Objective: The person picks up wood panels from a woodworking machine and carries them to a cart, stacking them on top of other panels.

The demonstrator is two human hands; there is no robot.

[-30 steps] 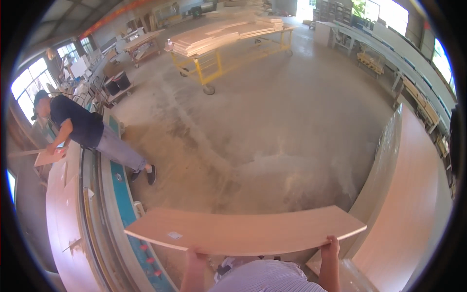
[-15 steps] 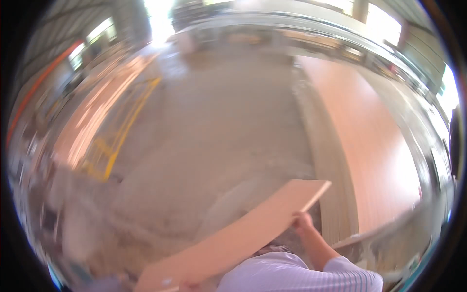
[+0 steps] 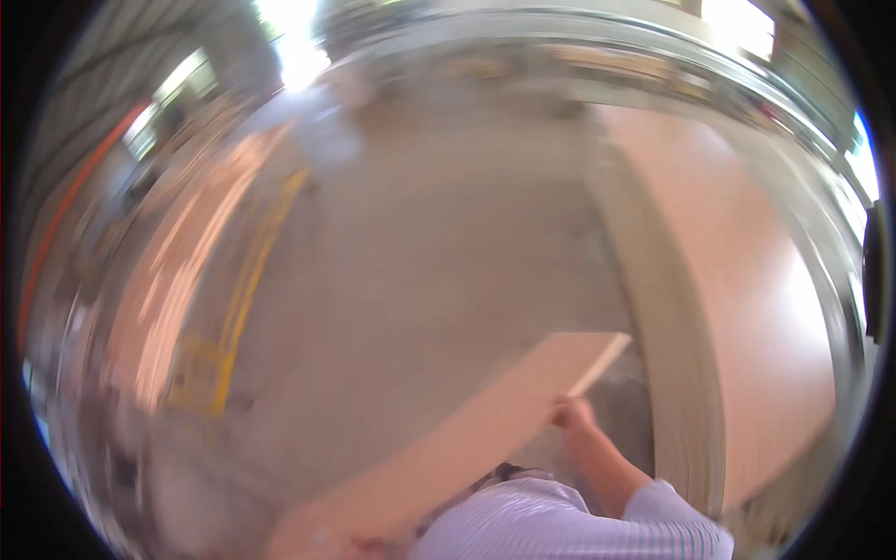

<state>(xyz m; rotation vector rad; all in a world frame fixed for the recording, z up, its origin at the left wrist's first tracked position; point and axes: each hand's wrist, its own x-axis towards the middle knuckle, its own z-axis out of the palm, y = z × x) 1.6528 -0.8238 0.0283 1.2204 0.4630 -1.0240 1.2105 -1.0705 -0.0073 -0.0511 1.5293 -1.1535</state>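
A long, pinkish wooden board (image 3: 476, 420) lies diagonally across the lower part of the view, its far end raised toward the right. My right hand (image 3: 572, 411) is closed on the board's right edge near that end. My left hand (image 3: 369, 543) is at the board's near part at the lower edge of the picture, gripping it, though blurred and partly hidden. A pale striped shirt (image 3: 504, 532) fills the bottom centre.
A large stack of pink-faced sheets (image 3: 733, 289) stands along the right. Blurred boards (image 3: 201, 238) lie on a yellow cart (image 3: 233, 336) at the left. Concrete floor (image 3: 420, 243) spans the middle; a long pale bench (image 3: 467, 28) runs across the back.
The view has swung sharply right, bringing the cart to the left and losing the co-worker. The held board has gone from crosswise to diagonal, its right end higher.
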